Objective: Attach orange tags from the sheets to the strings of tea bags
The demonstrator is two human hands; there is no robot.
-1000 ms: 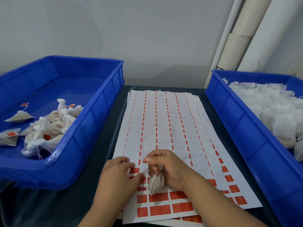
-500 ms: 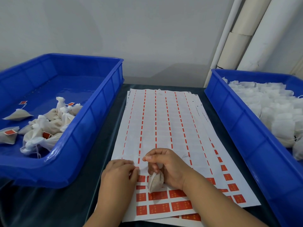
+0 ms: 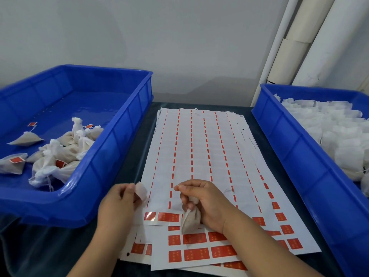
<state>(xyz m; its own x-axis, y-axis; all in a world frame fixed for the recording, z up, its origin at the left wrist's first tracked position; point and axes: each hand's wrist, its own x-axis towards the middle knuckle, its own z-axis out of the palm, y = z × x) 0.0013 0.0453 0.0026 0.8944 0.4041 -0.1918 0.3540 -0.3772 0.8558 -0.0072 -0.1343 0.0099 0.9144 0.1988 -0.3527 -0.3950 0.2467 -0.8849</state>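
A stack of tag sheets (image 3: pixel 199 156) lies on the dark table between two bins; most rows are peeled, and orange tags (image 3: pixel 196 237) remain near the front edge. My left hand (image 3: pixel 117 208) pinches a peeled tag (image 3: pixel 141 191), lifted off the sheet with its pale back showing. My right hand (image 3: pixel 205 202) grips a small tea bag (image 3: pixel 189 219) that hangs down from its fingers over the orange rows. The thumb and forefinger of that hand are pinched together; the string is too thin to see.
A blue bin (image 3: pixel 111 148) at the left holds several tagged tea bags (image 3: pixel 60 154). A second blue bin (image 3: pixel 299 156) at the right is full of white untagged tea bags (image 3: pixel 339 132). White pipes (image 3: pixel 295 47) stand against the wall at the back right.
My left hand has lifted up and to the left off the sheet, bringing a peeled tag with it. The sheet's front left corner has shifted. My right hand has stayed in place with the tea bag.
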